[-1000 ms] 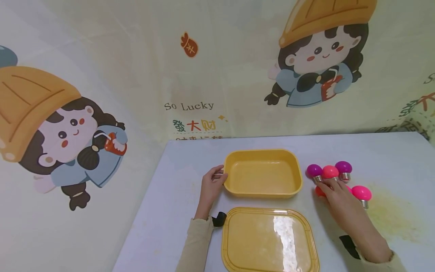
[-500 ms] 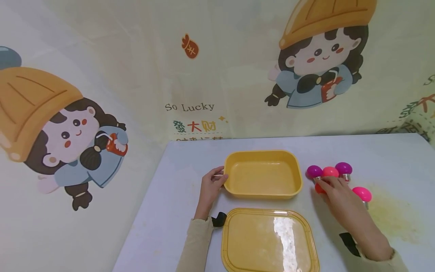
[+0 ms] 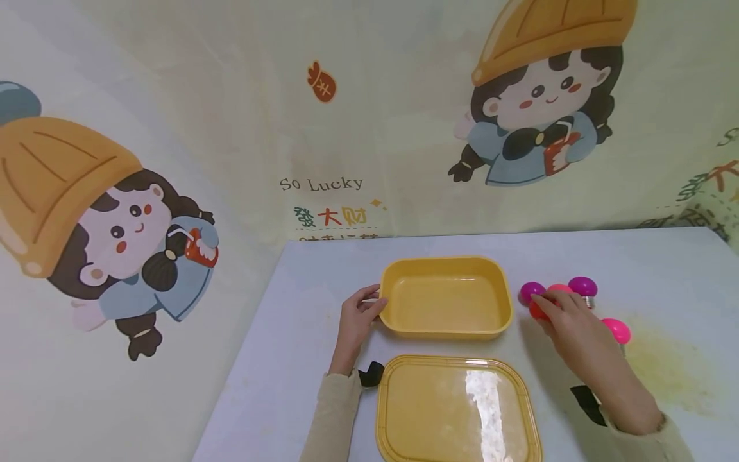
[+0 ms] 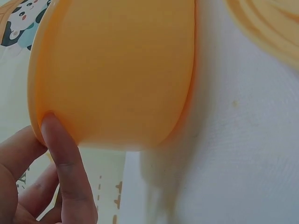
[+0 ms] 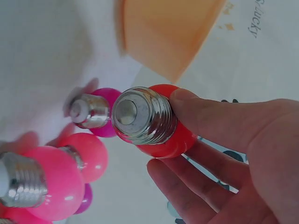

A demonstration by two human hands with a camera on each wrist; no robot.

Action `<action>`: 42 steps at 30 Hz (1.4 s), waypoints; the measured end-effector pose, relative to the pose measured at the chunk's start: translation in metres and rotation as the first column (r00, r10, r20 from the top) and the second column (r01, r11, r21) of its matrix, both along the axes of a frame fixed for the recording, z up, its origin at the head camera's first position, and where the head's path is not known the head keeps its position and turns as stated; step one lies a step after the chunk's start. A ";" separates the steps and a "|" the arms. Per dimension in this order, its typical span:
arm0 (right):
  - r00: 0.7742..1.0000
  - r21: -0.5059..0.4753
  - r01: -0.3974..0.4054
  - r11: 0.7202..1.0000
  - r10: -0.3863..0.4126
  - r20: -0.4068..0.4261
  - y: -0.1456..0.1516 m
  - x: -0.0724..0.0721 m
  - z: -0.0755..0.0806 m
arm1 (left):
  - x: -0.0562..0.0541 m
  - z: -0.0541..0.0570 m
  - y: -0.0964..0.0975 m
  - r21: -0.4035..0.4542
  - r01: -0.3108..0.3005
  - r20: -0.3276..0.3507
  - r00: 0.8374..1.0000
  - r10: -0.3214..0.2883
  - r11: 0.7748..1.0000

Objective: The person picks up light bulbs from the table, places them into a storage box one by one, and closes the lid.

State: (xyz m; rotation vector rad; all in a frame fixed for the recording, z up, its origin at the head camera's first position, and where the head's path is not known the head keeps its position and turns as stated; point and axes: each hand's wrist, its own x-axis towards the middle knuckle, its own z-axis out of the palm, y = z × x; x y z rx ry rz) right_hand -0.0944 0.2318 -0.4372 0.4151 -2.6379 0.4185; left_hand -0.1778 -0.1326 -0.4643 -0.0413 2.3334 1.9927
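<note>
My left hand point(image 3: 356, 319) pinches the left end wall of a yellow plastic box point(image 3: 444, 301), with one digit over the rim inside and others outside, as the left wrist view shows. At the right, my right hand point(image 3: 586, 340) grips a red light bulb point(image 3: 537, 310) between thumb and fingers. Its silver screw base point(image 5: 145, 116) faces the right wrist camera. Beside it lie a purple bulb point(image 3: 531, 292), another purple bulb point(image 3: 583, 286) and a pink bulb point(image 3: 618, 330). A coral bulb point(image 3: 560, 289) is partly hidden behind my right hand.
A flat yellow lid point(image 3: 433, 410) lies on the white table point(image 3: 277, 385) in front of the box, between my forearms. Behind the table hangs a printed cloth point(image 3: 404, 128) with cartoon figures. A yellowish stain point(image 3: 670, 366) marks the table at the right.
My right hand has taken hold of the red bulb and moved it slightly up and left, away from the pink one. The left hand stays on the box.
</note>
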 end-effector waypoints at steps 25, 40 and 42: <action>0.995 -0.016 -0.035 0.999 0.037 0.089 -0.029 -0.016 0.026 | -0.001 -0.012 0.000 0.043 -0.022 -0.008 1.000 0.023 0.999; 0.991 -0.060 -0.057 0.997 0.063 0.116 -0.044 -0.028 0.037 | 0.010 0.015 0.002 0.054 -0.001 -0.006 1.000 0.001 0.999; 0.988 -0.077 -0.058 0.995 0.069 0.137 -0.047 -0.031 0.038 | 0.010 0.015 0.002 0.063 0.002 -0.012 1.000 -0.001 0.998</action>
